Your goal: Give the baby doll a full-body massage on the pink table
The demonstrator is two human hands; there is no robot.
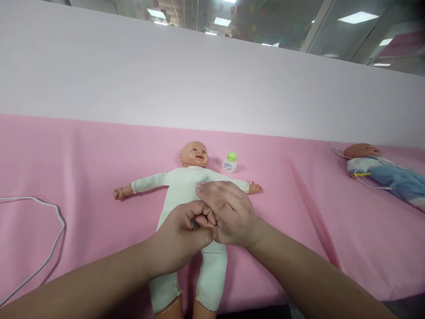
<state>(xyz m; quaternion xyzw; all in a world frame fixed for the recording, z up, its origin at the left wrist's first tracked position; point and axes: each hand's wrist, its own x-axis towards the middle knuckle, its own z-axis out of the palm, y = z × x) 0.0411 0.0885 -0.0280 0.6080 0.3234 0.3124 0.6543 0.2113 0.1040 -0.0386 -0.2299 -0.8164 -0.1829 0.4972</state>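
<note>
My left hand [186,235] and my right hand [234,212] meet above the body of a baby doll [181,192]. The left one is closed, its fingers curled and its thumb pressed against the base of my right hand. My right hand's fingers stretch forward close together over the left fingertips; its thumb is hidden. I see no object between the hands. The doll lies on its back in a white cloth suit, arms spread wide. Beside its head stands a small clear bottle [229,165] with a green cap and a printed label.
A pink sheet [89,177] covers the table. At the far right lies a second doll [388,173] in blue and white, with thin white tubing about it. A white cable [61,217] curves along the left. Behind rises a white partition [166,84] with glass above.
</note>
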